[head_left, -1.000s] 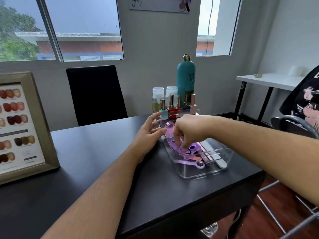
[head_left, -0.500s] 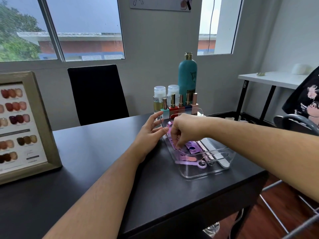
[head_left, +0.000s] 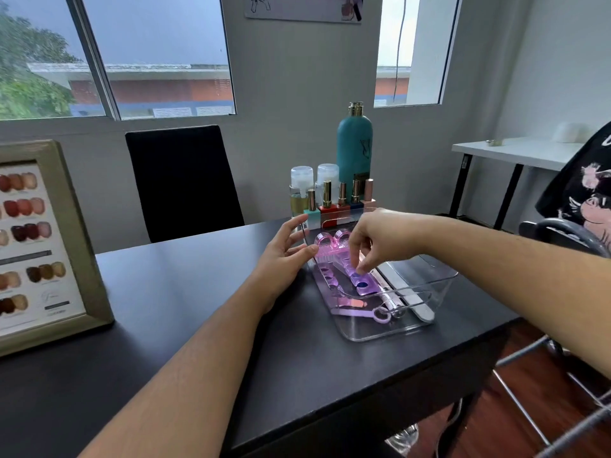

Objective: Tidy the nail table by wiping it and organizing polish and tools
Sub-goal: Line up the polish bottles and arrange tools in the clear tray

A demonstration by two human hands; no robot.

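A framed nail colour chart (head_left: 39, 246) is standing at the left edge of the frame on the black bench (head_left: 165, 309), leaning back a little, with rows of red, brown and pale sample nails showing. Behind the bench, left of centre, a black chair (head_left: 183, 180) is sitting under the window. Moving toward the middle, the left hand (head_left: 284, 256) is resting on the bench with its fingers spread wide, holding nothing, its fingertips touching the left wall of the clear tray (head_left: 429, 305). The tray is lying in the centre-right of the frame, near the bench's right edge. Inside it, a pink nail brush (head_left: 329, 247) is sitting at the far end, purple toe separators (head_left: 362, 282) are lying along the middle, a small purple tool (head_left: 358, 313) is lying near the front, and a grey nail file (head_left: 416, 300) is lying along the right side. The right hand (head_left: 383, 239) is reaching down into the tray from the right, its thumb and fingers narrowed together on one purple toe separator; whether it is actually gripping the piece or only touching it, I cannot tell. Just behind the tray, a row of polish bottles (head_left: 340, 201) with gold caps is standing upright, two clear-capped bottles (head_left: 314, 186) are standing behind them, and a tall teal bottle (head_left: 354, 147) is rising at the back. In the upper right, a white side table (head_left: 515, 153) is standing against the wall.
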